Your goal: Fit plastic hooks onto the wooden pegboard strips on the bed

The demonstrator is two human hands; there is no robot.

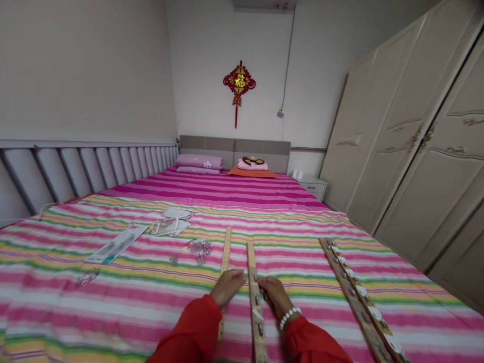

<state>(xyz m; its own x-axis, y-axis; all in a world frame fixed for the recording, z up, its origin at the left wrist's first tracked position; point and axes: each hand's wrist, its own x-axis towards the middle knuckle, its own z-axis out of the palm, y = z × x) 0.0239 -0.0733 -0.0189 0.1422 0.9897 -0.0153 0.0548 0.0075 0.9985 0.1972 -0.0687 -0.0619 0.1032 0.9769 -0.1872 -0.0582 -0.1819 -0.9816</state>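
Observation:
A narrow wooden strip with small metal hooks or clips along it lies lengthwise on the bed in front of me. My left hand is at its left side, fingers drawn together by the strip's edge; anything between the fingertips is too small to make out. On the other side, my right hand has curled fingers pressed to the strip's edge beside one of the metal pieces. A thinner perforated wooden strip lies partly under my left hand and forearm.
Two longer strips with metal pieces and white round parts lie at right. To the left are small clear plastic pieces, flat packets, a long clear package and thin wire loops. Striped bedding covers the bed.

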